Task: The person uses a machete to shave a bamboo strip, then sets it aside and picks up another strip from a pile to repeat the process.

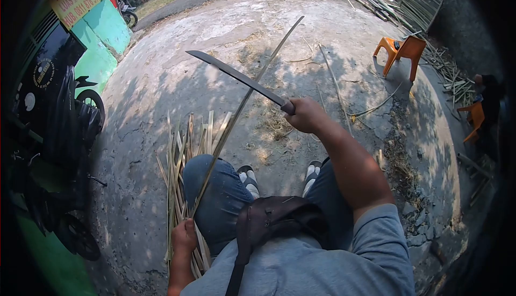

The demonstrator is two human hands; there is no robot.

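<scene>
My right hand (307,115) is closed round the handle of a machete (234,73), its long blade pointing up and to the left. Low beside my left knee, my left hand (184,236) grips a long bamboo strip (228,135) near its lower end. The strip slants up and away to the right, and the machete blade crosses it in this view. A bundle of split bamboo strips (176,159) lies along my left leg, partly hidden by the knee and my left hand.
An orange plastic chair (404,51) stands at right, with a person (490,108) beyond it near a second orange chair (474,117). Bamboo pieces (454,78) lie heaped by the wall. A motorcycle (67,129) is parked at left. Thin strips (336,84) lie on the concrete.
</scene>
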